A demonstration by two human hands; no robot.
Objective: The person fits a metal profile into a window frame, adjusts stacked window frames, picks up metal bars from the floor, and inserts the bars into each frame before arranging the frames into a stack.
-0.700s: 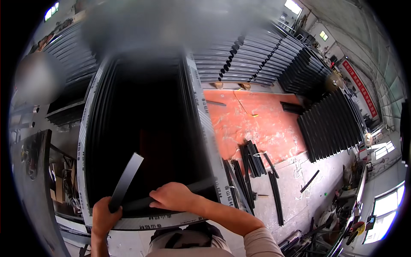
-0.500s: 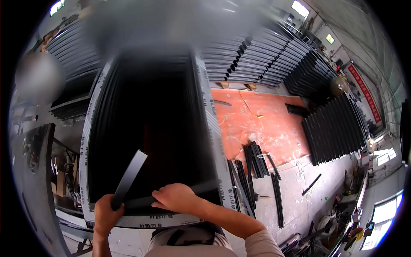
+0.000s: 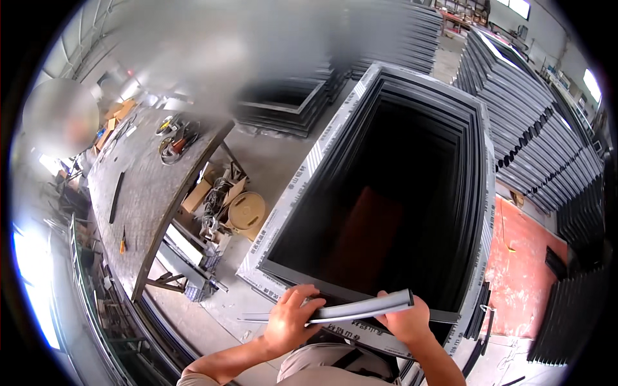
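A grey profile strip (image 3: 360, 307) lies nearly level across my body, above the near edge of a large rectangular frame. My left hand (image 3: 293, 320) is closed around its left part, and a thin pale end sticks out beyond the fingers. Near its right end, my right hand (image 3: 407, 320) grips the strip. Beneath them is the top frame (image 3: 293, 186) of a stack of dark frames, with a printed pale film on its face. A darker strip (image 3: 444, 316) crosses the near inside of the opening, partly hidden by the hands. The stack's inside is mostly black.
At left stands a worktable (image 3: 145, 193) with cables, a dark strip and a screwdriver (image 3: 123, 239) on it. A yellow-brown bucket (image 3: 246, 211) and cardboard boxes are beside it. More stacked frames (image 3: 521, 109) stand at right, near an orange-red sheet (image 3: 515, 276) on the floor.
The view has swung left, bringing the worktable in. The grey strip, earlier tilted up in my left hand alone, now lies nearly level with both hands on it.
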